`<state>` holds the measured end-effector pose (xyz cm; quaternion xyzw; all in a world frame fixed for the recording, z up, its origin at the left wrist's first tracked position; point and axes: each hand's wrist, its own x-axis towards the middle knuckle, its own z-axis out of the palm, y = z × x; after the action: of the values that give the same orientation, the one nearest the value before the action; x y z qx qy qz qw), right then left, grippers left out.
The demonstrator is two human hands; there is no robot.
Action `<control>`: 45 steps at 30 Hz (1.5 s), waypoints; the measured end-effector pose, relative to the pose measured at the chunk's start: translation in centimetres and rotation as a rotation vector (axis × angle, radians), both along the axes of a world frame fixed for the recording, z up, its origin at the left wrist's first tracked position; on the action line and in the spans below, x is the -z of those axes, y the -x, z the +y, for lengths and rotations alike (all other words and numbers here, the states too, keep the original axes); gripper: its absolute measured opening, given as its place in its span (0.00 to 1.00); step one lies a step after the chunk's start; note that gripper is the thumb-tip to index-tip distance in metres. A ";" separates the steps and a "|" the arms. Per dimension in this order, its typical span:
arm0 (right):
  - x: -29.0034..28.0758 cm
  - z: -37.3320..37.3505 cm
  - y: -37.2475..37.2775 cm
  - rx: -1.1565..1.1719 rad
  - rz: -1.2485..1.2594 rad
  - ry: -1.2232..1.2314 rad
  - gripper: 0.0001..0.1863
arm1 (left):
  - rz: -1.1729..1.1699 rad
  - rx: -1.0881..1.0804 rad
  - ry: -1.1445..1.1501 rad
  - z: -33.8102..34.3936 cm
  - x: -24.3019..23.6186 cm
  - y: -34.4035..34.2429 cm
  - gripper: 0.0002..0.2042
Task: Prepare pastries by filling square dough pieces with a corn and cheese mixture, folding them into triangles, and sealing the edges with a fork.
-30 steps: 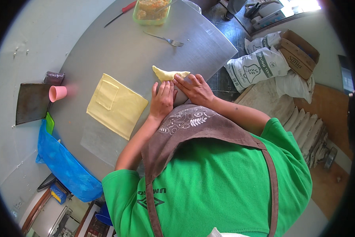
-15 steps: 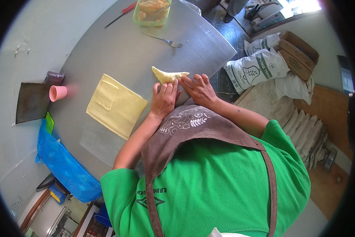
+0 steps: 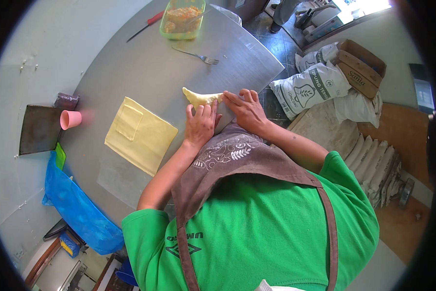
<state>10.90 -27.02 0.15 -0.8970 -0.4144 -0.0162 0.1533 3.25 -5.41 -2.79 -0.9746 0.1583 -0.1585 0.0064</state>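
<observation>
A pale, folded, half-moon piece of dough (image 3: 200, 97) lies on the grey metal table (image 3: 130, 72) just ahead of me. My left hand (image 3: 201, 123) rests on its near side with the fingers laid flat against it. My right hand (image 3: 247, 109) pinches its right edge with the fingertips. A brown patterned cloth (image 3: 227, 150) and my green shirt fill the lower middle of the view and hide my wrists' undersides.
Flat yellow dough sheets (image 3: 140, 133) lie left of my hands. A pink cup (image 3: 70, 119) and a dark tray (image 3: 38, 128) sit far left above a blue plastic bag (image 3: 77, 208). A green container of filling (image 3: 181, 19), fork (image 3: 198, 56) and red-handled knife (image 3: 145, 25) lie farther away. White sacks (image 3: 310, 87) and a cardboard box (image 3: 361, 60) stand right.
The dough has come down slightly toward me. Both hands have stayed on it, the right fingertips shifting along its edge.
</observation>
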 end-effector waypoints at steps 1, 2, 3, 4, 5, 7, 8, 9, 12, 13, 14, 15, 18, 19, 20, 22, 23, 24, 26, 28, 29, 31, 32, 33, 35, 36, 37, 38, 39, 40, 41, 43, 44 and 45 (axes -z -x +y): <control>-0.1 -0.3 0.0 0.015 -0.032 -0.016 0.34 | -0.004 -0.007 -0.012 -0.3 -0.2 0.2 0.25; 0.2 -0.5 0.1 0.011 -0.034 -0.014 0.34 | -0.006 -0.010 -0.009 -0.4 -0.3 0.1 0.25; 0.8 -0.8 0.2 0.009 -0.045 0.014 0.34 | -0.006 -0.008 -0.002 -0.5 -0.4 -0.2 0.25; 0.8 -0.7 0.3 0.009 -0.053 0.040 0.34 | -0.005 -0.005 0.002 -0.4 -0.6 -0.2 0.25; 0.8 -0.7 0.3 0.004 -0.054 0.038 0.34 | -0.006 -0.010 0.001 -0.4 -0.6 0.1 0.25; 0.2 -0.4 0.0 -0.006 0.000 0.072 0.36 | 0.074 -0.007 0.075 -0.2 -0.7 0.7 0.23; -0.5 0.1 0.0 -0.011 -0.007 0.068 0.36 | 0.066 -0.013 0.071 0.3 0.0 1.0 0.23; -1.3 0.6 0.4 -0.026 -0.009 0.077 0.36 | 0.016 0.015 0.166 1.2 1.1 1.6 0.23; -1.6 1.7 1.5 -0.088 -0.038 0.059 0.38 | -0.039 -0.017 0.248 2.0 0.7 3.0 0.22; -1.4 2.1 1.8 -0.140 -0.054 0.040 0.38 | -0.034 -0.084 0.243 2.1 0.2 3.6 0.22; -1.0 2.7 1.7 -0.119 -0.075 0.043 0.37 | -0.046 -0.115 0.201 2.0 -0.2 3.7 0.22; -0.7 3.2 1.8 -0.121 -0.073 0.042 0.37 | -0.044 -0.117 0.199 1.9 -0.2 3.9 0.22; 0.0 5.0 2.0 -0.124 -0.129 0.011 0.37 | 0.022 -0.158 0.198 2.0 0.0 4.4 0.22; 0.0 5.8 2.0 -0.116 -0.107 0.069 0.36 | 0.012 -0.157 0.201 2.1 0.2 4.4 0.22; 0.1 6.5 2.0 -0.108 -0.086 0.129 0.36 | 0.002 -0.155 0.204 2.2 0.4 4.4 0.22; 0.1 7.8 2.3 -0.096 -0.100 0.164 0.35 | -0.011 -0.164 0.224 2.1 0.6 4.4 0.23; 0.2 8.3 2.3 -0.078 -0.115 0.200 0.35 | -0.025 -0.167 0.245 2.1 0.7 4.4 0.23; 0.2 8.5 2.2 -0.085 -0.115 0.203 0.35 | -0.026 -0.174 0.248 2.3 0.9 4.4 0.23; 0.1 8.8 2.2 -0.058 -0.073 0.166 0.35 | -0.035 -0.158 0.273 2.2 0.8 4.4 0.23; -0.4 9.2 1.8 -0.060 -0.050 0.173 0.35 | -0.033 -0.156 0.283 2.5 0.8 4.3 0.23; -0.9 9.5 1.6 -0.053 -0.028 0.175 0.35 | -0.032 -0.144 0.289 2.7 0.8 4.2 0.22; -2.5 9.8 1.8 -0.055 0.005 0.207 0.35 | -0.007 -0.157 0.296 2.4 0.6 4.8 0.22; -3.0 10.0 1.8 -0.049 0.039 0.236 0.34 | 0.021 -0.162 0.301 2.3 0.5 4.8 0.22; -2.6 10.3 1.5 -0.052 0.036 0.239 0.34 | 0.018 -0.165 0.304 2.5 0.5 4.5 0.22; -1.1 10.9 1.6 -0.036 -0.145 0.236 0.34 | -0.014 -0.135 0.353 2.7 0.7 4.5 0.21; -0.4 11.0 1.6 -0.040 -0.143 0.240 0.34 | -0.011 -0.138 0.357 2.6 0.8 4.5 0.21; -0.2 11.4 1.6 -0.027 -0.179 0.289 0.36 | -0.017 -0.137 0.352 2.7 0.8 4.5 0.21; 0.0 11.6 1.6 -0.014 -0.215 0.339 0.39 | -0.023 -0.135 0.346 2.7 0.9 4.6 0.20; 0.1 11.6 1.5 -0.018 -0.212 0.340 0.39 | -0.020 -0.139 0.347 2.7 0.9 4.7 0.20; -0.4 11.7 1.2 -0.014 -0.111 0.334 0.39 | -0.025 -0.132 0.355 2.8 0.8 4.6 0.20; -0.8 11.9 0.9 -0.010 -0.010 0.327 0.38 | -0.031 -0.124 0.363 2.8 0.8 4.4 0.20; -1.2 12.1 0.8 -0.018 -0.029 0.276 0.37 | -0.019 -0.127 0.366 2.6 0.5 4.6 0.19; -1.3 12.1 0.8 -0.027 -0.047 0.226 0.37 | -0.007 -0.130 0.371 2.5 0.4 4.6 0.18; -1.3 12.4 0.4 -0.026 -0.047 0.228 0.37 | -0.006 -0.130 0.373 2.6 0.4 4.3 0.18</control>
<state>10.50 -14.58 1.47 -0.9025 -0.4286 0.0122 0.0410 -1.05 -2.81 -3.15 -0.9666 0.0631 -0.1874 -0.1634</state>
